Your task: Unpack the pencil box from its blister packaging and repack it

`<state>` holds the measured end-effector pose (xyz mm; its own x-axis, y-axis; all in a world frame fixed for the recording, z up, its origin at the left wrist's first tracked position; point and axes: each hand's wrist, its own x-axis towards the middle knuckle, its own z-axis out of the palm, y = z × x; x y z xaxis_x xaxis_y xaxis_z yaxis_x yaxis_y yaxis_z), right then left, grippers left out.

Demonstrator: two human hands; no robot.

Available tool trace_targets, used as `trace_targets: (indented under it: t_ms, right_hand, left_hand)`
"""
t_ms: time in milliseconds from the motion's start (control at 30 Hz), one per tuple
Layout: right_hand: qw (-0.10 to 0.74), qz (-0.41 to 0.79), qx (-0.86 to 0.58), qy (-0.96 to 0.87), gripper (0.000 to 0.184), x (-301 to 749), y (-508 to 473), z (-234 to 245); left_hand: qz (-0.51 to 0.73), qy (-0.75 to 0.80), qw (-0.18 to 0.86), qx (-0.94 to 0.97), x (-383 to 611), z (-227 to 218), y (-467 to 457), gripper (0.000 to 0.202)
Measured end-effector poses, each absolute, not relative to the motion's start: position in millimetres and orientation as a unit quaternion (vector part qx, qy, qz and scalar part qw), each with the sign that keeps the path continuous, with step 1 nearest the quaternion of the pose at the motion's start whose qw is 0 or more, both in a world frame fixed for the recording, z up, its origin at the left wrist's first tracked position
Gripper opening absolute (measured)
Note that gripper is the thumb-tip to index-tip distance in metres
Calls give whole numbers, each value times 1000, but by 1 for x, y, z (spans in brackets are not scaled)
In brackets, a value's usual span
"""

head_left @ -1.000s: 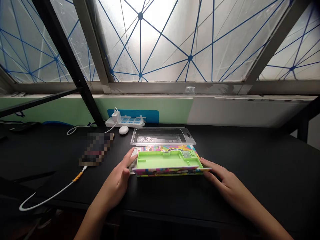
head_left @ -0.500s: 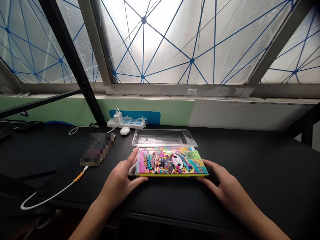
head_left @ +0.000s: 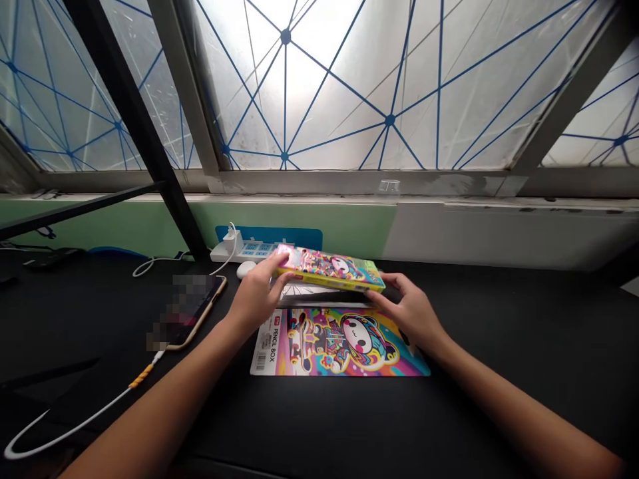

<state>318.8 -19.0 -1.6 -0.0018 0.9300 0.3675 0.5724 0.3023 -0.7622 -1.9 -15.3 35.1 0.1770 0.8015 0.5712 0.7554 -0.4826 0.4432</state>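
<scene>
Left hand (head_left: pixel 255 294) and right hand (head_left: pixel 415 311) gripped the closed pencil box (head_left: pixel 329 267) ends, not yet set down; printed card (head_left: pixel 319 352) lay below them.

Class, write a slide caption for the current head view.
Left hand and right hand hold a colourful box, partly hiding a clear tray, beyond a "PENCIL BOX" card.

The pencil box (head_left: pixel 332 268) looks glossy plastic, the tabletop (head_left: pixel 509 326) matt.
</scene>
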Motion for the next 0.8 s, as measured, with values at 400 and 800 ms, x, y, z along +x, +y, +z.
trace_targets:
  t_ms: [400,800]
  right_hand:
    - [263,153,-561,-770,60,342,-30,-10]
    - [157,108,-384,-903,45,278,-84,2]
  left_hand:
    - [206,530,-34,822,-9,20,-21,46]
    - [158,462,-20,873,19,4,-24,41]
